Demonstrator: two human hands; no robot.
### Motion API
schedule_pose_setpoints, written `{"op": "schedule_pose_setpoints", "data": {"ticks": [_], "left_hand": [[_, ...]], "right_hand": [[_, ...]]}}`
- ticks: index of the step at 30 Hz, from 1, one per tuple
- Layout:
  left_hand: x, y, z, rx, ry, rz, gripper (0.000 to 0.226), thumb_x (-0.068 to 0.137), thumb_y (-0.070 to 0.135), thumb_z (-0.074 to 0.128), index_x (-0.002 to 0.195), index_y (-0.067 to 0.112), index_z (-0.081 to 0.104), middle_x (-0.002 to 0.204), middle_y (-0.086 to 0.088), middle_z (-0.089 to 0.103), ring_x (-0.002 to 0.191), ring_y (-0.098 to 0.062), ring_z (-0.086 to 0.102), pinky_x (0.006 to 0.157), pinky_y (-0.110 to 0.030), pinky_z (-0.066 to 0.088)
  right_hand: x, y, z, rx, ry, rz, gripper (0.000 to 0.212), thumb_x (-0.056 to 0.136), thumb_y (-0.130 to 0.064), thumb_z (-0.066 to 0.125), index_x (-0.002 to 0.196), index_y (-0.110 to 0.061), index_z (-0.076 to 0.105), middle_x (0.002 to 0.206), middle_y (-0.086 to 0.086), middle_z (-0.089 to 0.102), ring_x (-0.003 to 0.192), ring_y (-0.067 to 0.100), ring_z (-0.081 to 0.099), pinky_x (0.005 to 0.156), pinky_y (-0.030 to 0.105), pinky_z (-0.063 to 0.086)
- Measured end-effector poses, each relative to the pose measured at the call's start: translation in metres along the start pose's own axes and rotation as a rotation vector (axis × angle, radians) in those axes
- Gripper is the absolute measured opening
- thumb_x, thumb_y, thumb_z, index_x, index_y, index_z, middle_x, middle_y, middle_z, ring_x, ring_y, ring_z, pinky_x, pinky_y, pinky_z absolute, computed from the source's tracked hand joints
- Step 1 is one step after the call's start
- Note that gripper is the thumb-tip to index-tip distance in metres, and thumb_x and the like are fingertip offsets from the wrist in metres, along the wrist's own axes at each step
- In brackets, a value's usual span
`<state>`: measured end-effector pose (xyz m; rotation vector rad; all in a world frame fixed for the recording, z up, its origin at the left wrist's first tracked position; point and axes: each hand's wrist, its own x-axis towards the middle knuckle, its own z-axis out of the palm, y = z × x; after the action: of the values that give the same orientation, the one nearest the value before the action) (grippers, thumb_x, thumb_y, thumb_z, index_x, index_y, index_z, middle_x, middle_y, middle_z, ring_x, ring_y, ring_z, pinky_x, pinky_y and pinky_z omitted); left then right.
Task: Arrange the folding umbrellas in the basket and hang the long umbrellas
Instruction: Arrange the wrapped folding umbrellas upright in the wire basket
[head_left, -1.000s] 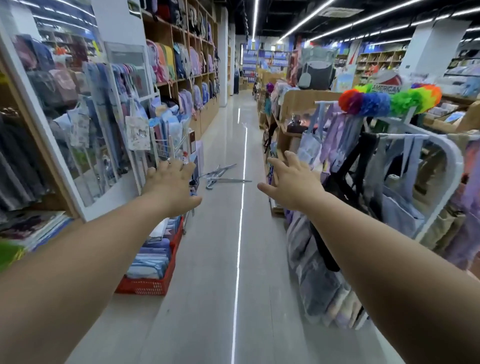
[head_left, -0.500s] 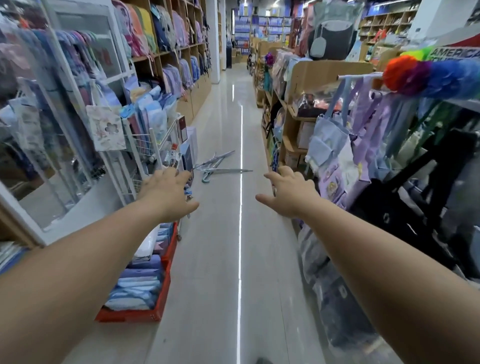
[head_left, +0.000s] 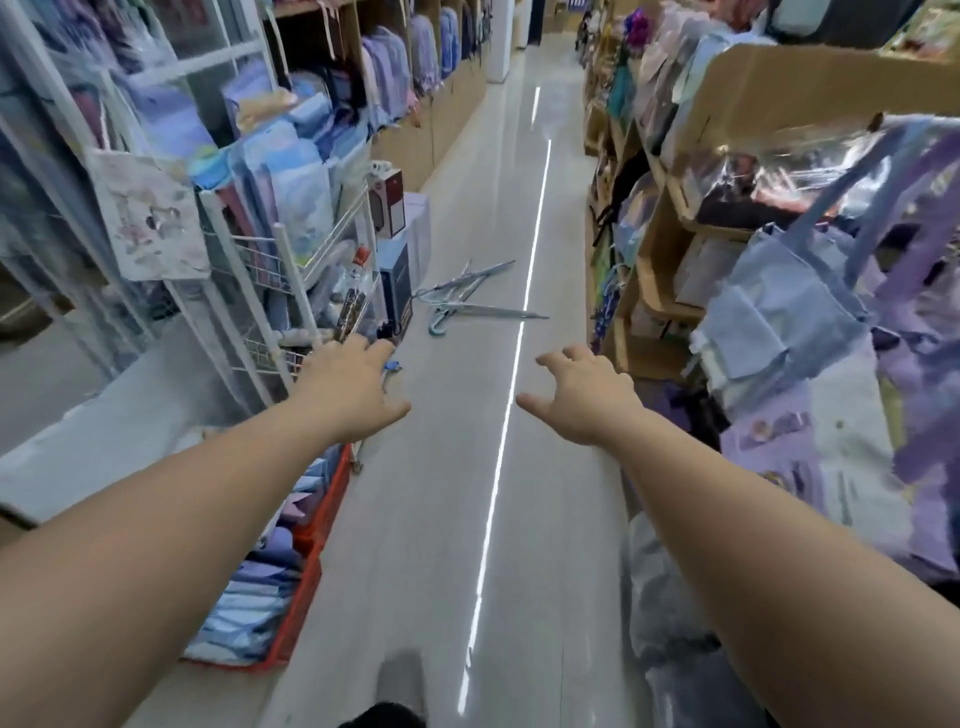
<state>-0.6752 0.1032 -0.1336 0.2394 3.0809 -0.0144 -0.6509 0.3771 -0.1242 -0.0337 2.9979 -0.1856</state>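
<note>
Long pale-blue umbrellas (head_left: 470, 299) with hooked handles lie in a loose pile on the shop aisle floor, ahead of me beside a white wire rack (head_left: 291, 270). Folding umbrellas (head_left: 349, 306) stand in the rack's wire basket. My left hand (head_left: 345, 387) is stretched forward with fingers apart and nothing in it, just in front of the rack's lower basket. My right hand (head_left: 584, 397) reaches forward too, fingers spread and empty. Both hands are well short of the umbrellas on the floor.
A red crate (head_left: 306, 540) of folded blue and purple goods sits on the floor at the left. Wooden shelves (head_left: 670, 249) and hanging tote bags (head_left: 789, 322) line the right side. Boxes (head_left: 395, 280) stand beside the rack. The glossy aisle floor (head_left: 467, 467) runs ahead.
The view has tilted down and moved forward along the aisle. The floor umbrellas and the wire rack are nearer. Both hands remain outstretched and empty.
</note>
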Motion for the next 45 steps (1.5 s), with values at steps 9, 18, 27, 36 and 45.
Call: {"op": "schedule_pose_setpoints", "data": {"ticks": [9, 18, 27, 36, 45], "left_hand": [[0.226, -0.018, 0.053, -0.123, -0.132, 0.009, 0.082, 0.079, 0.07, 0.057, 0.147, 0.029, 0.036, 0.139, -0.008, 0.047, 0.128, -0.033, 0.048, 0.1, -0.047, 0.046], [0.418, -0.031, 0.067, -0.16, -0.241, -0.004, 0.078, 0.078, 0.069, 0.058, 0.142, 0.029, 0.042, 0.135, -0.005, 0.05, 0.121, -0.031, 0.051, 0.095, -0.048, 0.05], [0.551, -0.055, 0.106, -0.231, -0.318, -0.357, 0.075, 0.078, 0.069, 0.059, 0.139, 0.027, 0.044, 0.131, -0.007, 0.051, 0.117, -0.03, 0.054, 0.091, -0.042, 0.051], [0.572, -0.095, 0.118, -0.357, -0.292, -0.772, 0.077, 0.081, 0.067, 0.061, 0.143, 0.026, 0.042, 0.136, -0.007, 0.051, 0.122, -0.031, 0.053, 0.094, -0.041, 0.05], [0.618, -0.155, 0.169, -0.63, -0.204, -1.017, 0.071, 0.087, 0.049, 0.066, 0.147, 0.022, 0.041, 0.146, -0.009, 0.046, 0.128, -0.029, 0.049, 0.095, -0.037, 0.046]], "right_hand": [[0.215, 0.016, 0.015, 0.097, -0.118, 0.069, 0.075, 0.09, -0.068, 0.051, 0.152, -0.029, 0.034, 0.155, 0.004, 0.037, 0.138, 0.031, 0.041, 0.107, 0.051, 0.038], [0.407, 0.041, 0.02, 0.124, -0.205, 0.094, 0.073, 0.089, -0.067, 0.052, 0.151, -0.031, 0.035, 0.153, 0.002, 0.039, 0.134, 0.029, 0.045, 0.105, 0.05, 0.04], [0.646, 0.061, 0.039, 0.011, -0.362, -0.217, 0.071, 0.088, -0.064, 0.054, 0.149, -0.029, 0.04, 0.151, 0.002, 0.04, 0.135, 0.027, 0.042, 0.108, 0.045, 0.041], [0.806, -0.036, 0.037, -0.152, -0.451, -0.614, 0.068, 0.089, -0.067, 0.052, 0.146, -0.03, 0.044, 0.149, 0.002, 0.044, 0.132, 0.027, 0.046, 0.106, 0.043, 0.042], [0.872, -0.126, 0.084, -0.306, -0.526, -0.816, 0.064, 0.09, -0.065, 0.051, 0.145, -0.032, 0.044, 0.147, 0.002, 0.045, 0.131, 0.029, 0.045, 0.106, 0.046, 0.042]]}}
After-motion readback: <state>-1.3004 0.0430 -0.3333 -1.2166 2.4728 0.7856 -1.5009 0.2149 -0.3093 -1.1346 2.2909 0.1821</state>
